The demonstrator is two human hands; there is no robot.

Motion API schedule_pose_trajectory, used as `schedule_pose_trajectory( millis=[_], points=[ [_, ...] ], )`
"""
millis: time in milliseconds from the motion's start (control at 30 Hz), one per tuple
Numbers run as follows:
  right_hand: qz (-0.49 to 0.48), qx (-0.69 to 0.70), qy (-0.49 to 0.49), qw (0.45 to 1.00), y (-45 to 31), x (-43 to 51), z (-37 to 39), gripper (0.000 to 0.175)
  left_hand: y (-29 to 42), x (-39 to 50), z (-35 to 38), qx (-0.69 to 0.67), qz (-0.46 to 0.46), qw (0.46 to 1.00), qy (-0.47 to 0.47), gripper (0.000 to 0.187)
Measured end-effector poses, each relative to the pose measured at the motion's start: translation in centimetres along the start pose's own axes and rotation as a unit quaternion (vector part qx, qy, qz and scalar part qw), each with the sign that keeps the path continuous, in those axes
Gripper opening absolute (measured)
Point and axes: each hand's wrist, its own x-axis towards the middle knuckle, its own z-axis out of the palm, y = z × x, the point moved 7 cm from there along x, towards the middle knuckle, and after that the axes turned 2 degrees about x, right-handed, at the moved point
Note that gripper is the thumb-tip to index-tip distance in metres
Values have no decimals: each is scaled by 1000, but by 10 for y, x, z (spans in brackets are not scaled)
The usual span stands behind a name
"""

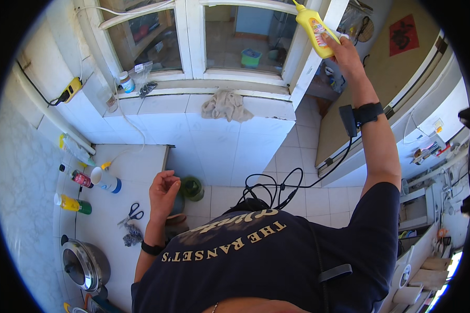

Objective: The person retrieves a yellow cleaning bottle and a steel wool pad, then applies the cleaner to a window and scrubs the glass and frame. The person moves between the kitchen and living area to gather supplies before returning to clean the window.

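Note:
My right hand (342, 53), raised at the upper right, grips a yellow squeeze bottle (315, 33) with a printed label and a narrow nozzle pointing up and left, beside the white window frame. Low at the left, my left hand (164, 193) has bent fingers and holds nothing that I can see; it is beside the counter's edge, near a green bottle (192, 189) on the floor side. On the tiled sill lies a crumpled beige cloth (225, 106). Dark-handled scissors (132, 214) and a grey scouring pad (132, 235) rest on the white counter (102, 223).
A lidded metal pot (84, 264), a white and blue cup (105, 180) and several bottles line the counter's left side. A small jar (127, 82) stands on the window ledge. Black cable loops (274, 189) hang before me. An open door (360, 78) is at the right.

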Motion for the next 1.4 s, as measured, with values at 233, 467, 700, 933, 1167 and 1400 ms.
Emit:
schedule_pose_trajectory(
  millis=[233, 467, 700, 933, 1167, 1400],
  points=[
    [102, 99, -64, 988, 59, -49, 77, 44, -3, -6, -6, 0, -32, 999, 21, 30],
    [131, -78, -138, 979, 93, -56, 146, 53, -2, -15, -9, 15, -34, 998, 42, 30],
    [50, -237, -159, 957, 100, -37, 208, 65, 0, -27, -17, 23, -38, 996, 72, 30],
    [2, -325, -161, 932, 88, -28, 254, 65, -3, -42, -29, 19, -57, 993, 103, 30],
    [1, -353, -163, 921, 89, -18, 267, 62, -8, -46, -30, 9, -51, 993, 108, 30],
    [22, -336, -149, 930, 104, -24, 234, 63, -7, -40, -20, 4, -46, 995, 90, 29]
  ],
)
